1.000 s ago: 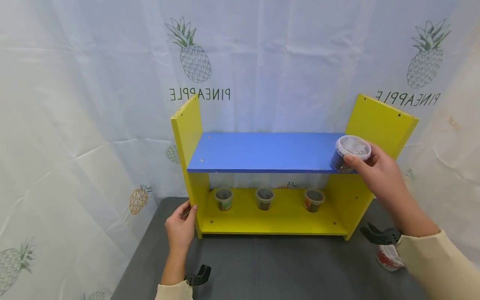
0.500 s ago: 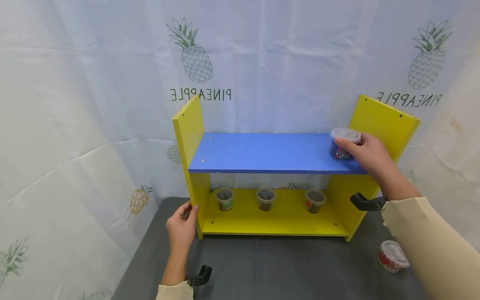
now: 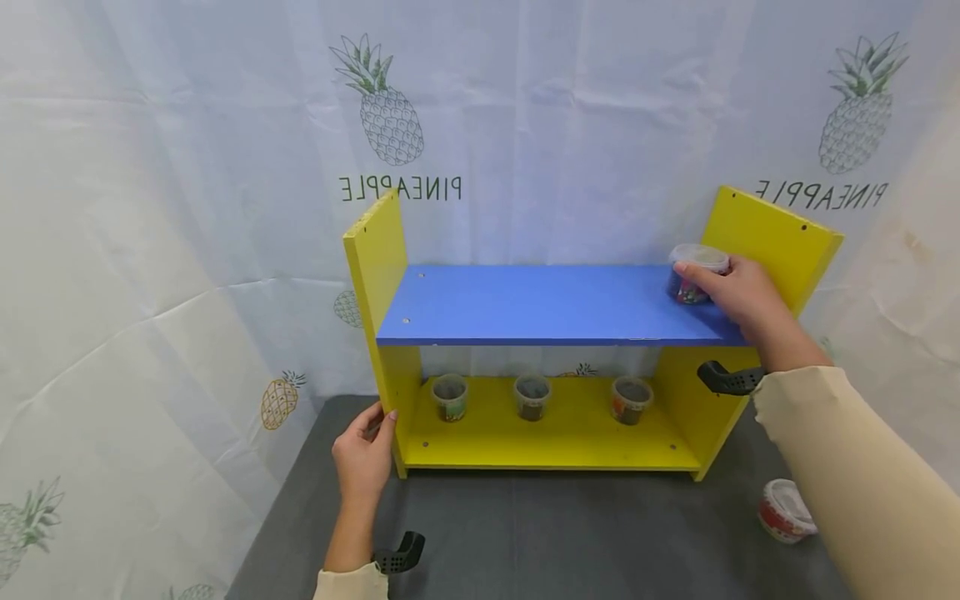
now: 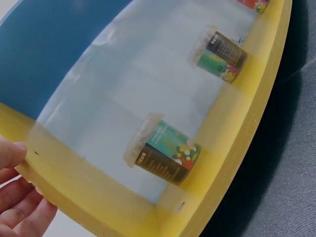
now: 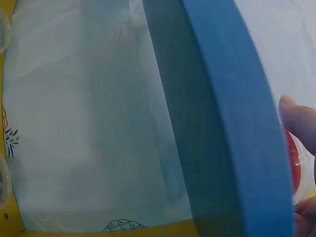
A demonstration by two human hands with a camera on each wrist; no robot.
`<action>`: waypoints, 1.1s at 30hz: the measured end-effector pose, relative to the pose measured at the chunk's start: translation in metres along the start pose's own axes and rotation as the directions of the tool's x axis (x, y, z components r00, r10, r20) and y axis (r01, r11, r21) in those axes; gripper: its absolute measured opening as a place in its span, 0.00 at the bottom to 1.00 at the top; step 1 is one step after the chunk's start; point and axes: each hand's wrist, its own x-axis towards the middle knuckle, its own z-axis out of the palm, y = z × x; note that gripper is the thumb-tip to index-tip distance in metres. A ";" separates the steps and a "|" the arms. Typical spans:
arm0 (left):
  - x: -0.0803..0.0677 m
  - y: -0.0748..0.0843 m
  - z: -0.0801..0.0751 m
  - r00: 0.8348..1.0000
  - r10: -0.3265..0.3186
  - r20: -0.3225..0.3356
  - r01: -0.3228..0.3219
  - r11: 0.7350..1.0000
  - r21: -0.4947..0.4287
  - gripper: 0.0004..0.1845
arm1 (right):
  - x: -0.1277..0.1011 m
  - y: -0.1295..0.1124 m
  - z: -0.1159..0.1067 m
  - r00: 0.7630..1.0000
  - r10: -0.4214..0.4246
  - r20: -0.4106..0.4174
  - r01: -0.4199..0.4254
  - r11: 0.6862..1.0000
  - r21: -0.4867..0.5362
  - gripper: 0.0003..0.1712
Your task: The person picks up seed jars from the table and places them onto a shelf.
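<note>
My right hand [image 3: 753, 304] holds a small lidded plastic tub [image 3: 692, 290] by its side, upright over the right end of the blue shelf board [image 3: 525, 304]. In the right wrist view that board's edge hides most of the tub, and only a red strip [image 5: 295, 165] shows beside the thumb. At the left, my left hand [image 3: 363, 454] pinches the front edge of the yellow side panel [image 3: 372, 292] between thumb and fingers. Three similar tubs stand in a row on the yellow bottom board [image 3: 540, 446]: a green-labelled one [image 3: 451, 404], a middle one [image 3: 532, 404] and a red-labelled one [image 3: 628, 407].
Another lidded tub, red and white [image 3: 783, 517], sits on the dark grey table cloth [image 3: 585, 533] right of the shelf unit. The right yellow panel [image 3: 772, 242] rises close beside my right hand. Behind hangs a pale curtain [image 3: 555, 125] with pineapple prints.
My right hand has carried the tub from the blue board's front edge farther back over it, coming down level. The left hand stays on the side panel.
</note>
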 end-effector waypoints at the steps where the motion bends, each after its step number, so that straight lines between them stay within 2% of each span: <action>1: 0.000 0.000 0.000 1.000 0.002 0.000 -0.002 1.000 0.001 0.20 | 0.000 0.000 0.000 1.000 0.004 -0.001 -0.004 1.000 0.001 0.72; 13: 0.000 0.001 0.000 1.000 -0.013 -0.005 0.013 1.000 -0.015 0.19 | -0.002 0.000 0.004 1.000 -0.001 -0.025 0.002 1.000 0.026 0.72; 21: 0.000 0.003 0.000 1.000 0.007 -0.004 -0.008 0.999 -0.036 0.17 | -0.004 -0.001 0.003 0.999 0.019 -0.038 -0.017 0.998 0.052 0.71; 33: 0.001 0.001 0.001 1.000 -0.011 0.000 0.011 1.000 -0.022 0.19 | -0.003 -0.001 0.005 0.998 0.036 -0.060 -0.033 0.998 0.052 0.69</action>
